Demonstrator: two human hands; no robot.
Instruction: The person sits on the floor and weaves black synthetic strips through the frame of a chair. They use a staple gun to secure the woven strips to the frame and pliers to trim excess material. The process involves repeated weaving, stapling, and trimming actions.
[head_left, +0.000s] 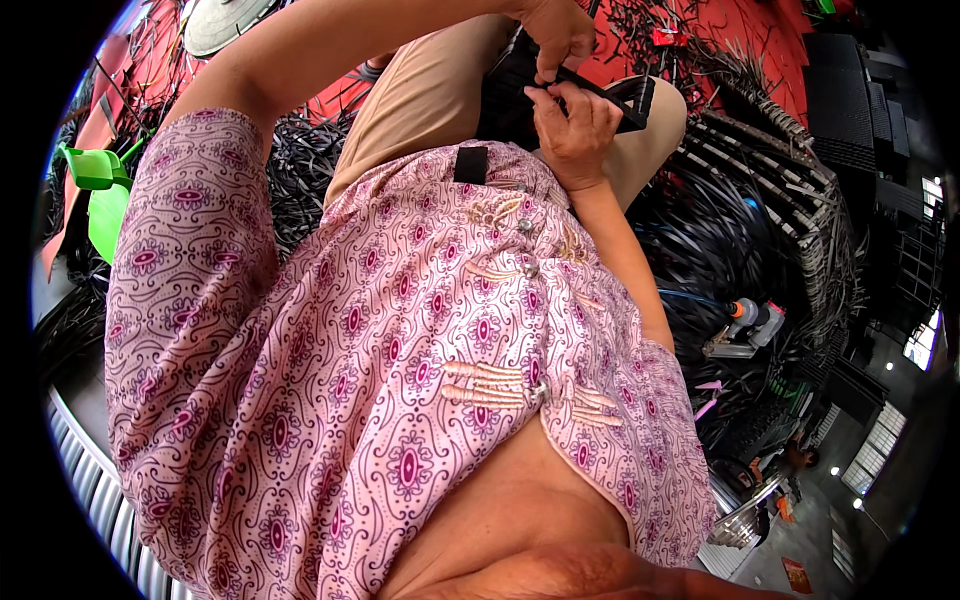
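Across my lap lies a black woven piece that looks made of flat plastic strips, with a stiff raised edge. My left hand reaches down from above, its fingertips pinched together at that edge. Just below it, my right hand is closed on the same edge, thumb and forefinger pressed near the left fingertips. The two hands nearly meet there. Whether a thin loose strip runs between the fingers is too small to make out.
Loose black strips heap up at the right, with more black strips at the left. An orange-and-grey tool rests on the right heap. Dark woven panels stand at the far right. A green plastic object is at the left, beyond my sleeve.
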